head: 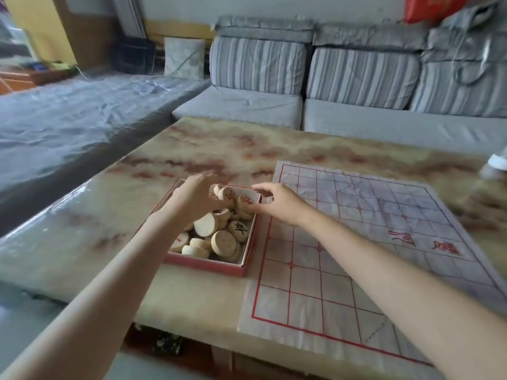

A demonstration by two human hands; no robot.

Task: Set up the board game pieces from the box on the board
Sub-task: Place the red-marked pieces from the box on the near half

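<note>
A red cardboard box (208,266) sits on the table, left of the paper board (356,270) printed with a red grid. Several round wooden pieces (223,242) lie jumbled in the box, some marked in red, some in black. No pieces stand on the board. My left hand (194,196) hovers over the box's far left part, its fingers stretched toward the pieces there. My right hand (282,204) is at the box's far right corner, its fingers and thumb spread apart beside a red-marked piece (245,203) without closing on it.
The marbled table (96,229) runs left of the box and beyond the board. A striped grey sofa (247,105) stands behind the table. A blurred white object (496,163) lies at the table's right edge, past the board.
</note>
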